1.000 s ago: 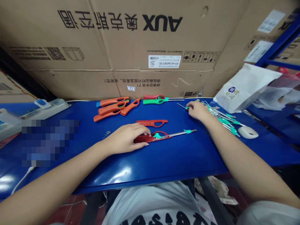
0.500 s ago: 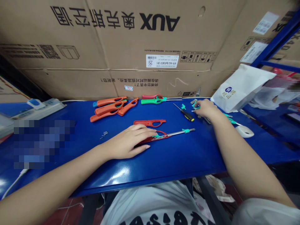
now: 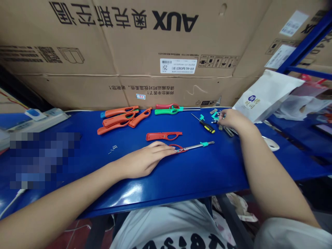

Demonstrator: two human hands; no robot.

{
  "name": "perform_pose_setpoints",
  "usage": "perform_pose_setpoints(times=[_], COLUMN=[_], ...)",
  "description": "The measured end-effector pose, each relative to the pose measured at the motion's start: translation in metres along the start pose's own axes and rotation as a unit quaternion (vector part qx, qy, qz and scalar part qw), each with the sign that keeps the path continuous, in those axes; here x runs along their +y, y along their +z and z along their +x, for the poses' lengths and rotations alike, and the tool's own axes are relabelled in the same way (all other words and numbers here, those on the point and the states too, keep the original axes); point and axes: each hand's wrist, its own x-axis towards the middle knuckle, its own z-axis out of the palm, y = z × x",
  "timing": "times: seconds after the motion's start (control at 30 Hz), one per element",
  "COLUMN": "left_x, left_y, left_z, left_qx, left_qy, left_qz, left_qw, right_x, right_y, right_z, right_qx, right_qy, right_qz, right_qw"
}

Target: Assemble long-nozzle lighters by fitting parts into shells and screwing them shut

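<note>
Lighter (image 3: 193, 146), metal tube (image 3: 198, 145) aimed just shy of three o'clock, lies under the nearer left hand (image 3: 145, 159), grip hidden, while out at two o'clock the right hand (image 3: 233, 119) bunches its fingers (image 3: 223, 118) at green plastic parts (image 3: 215, 116), hold unclear!

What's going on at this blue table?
Two bare hands are busy here. The left hand lies over a red handle piece, with a metal rod extending from it to the right. The right hand is at a cluster of small parts; whether it pinches one is too small to tell. A red half-shell lies just beyond the left hand, and a screwdriver lies beside the small parts.
</note>
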Motion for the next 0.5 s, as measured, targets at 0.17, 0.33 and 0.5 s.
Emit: perform_pose_setpoints(times=[0.17,0.33,0.5], left_x=[0.0,-0.004,-0.005], left_y=[0.0,0.002,0.002], left_z=[0.001,-0.001,-0.004], left_qx=[0.006,0.009,0.028], left_qy=[0.009,-0.002,-0.015], left_qz=[-0.002,-0.005,0.024], left_qw=[1.0,1.0,0.999], right_x=[-0.014,-0.026,-0.026], right_y=[-0.014,-0.022,-0.02], right_z=[-0.012,-0.019,-0.019], right_qx=[-0.093,-0.133,-0.15], right_qy=[0.083,0.096,0.092], right_qz=[-0.076,-0.092,-0.098], right_qw=[0.989,0.982,0.98])
